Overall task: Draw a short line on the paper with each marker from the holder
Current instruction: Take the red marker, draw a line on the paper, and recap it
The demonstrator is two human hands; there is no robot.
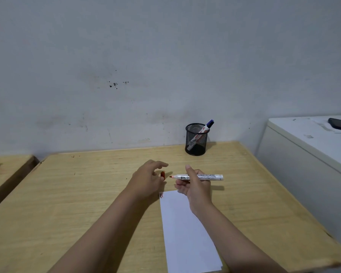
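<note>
We see the right hand (195,184) just right of the frame centre, closed around a white marker (200,177). The thumb presses on the near side of the barrel and the fingers curl behind it. The marker lies almost level, its uncapped red tip pointing left, its blunt end pointing right, with black print along the smooth round barrel. The palm is turned toward us and the forearm comes up from the lower right.

The left hand (148,179) is just left of the centre, with loosely spread fingers bent forward. A small red cap (162,174) shows at its fingertips; we cannot tell if the fingers really pinch it or only touch it. Its forearm comes up from the lower left.

Below both hands, a smooth white sheet of paper (187,233) lies flat on the wooden desk (87,194), whose pale surface has a fine grain. Short red strokes (161,195) are at the upper left corner of the sheet, beside the left hand.

Above the centre, near the wall, a round black wire-mesh holder (196,139) stands upright on the desk. One marker with a blue cap (202,133) leans inside it.
</note>
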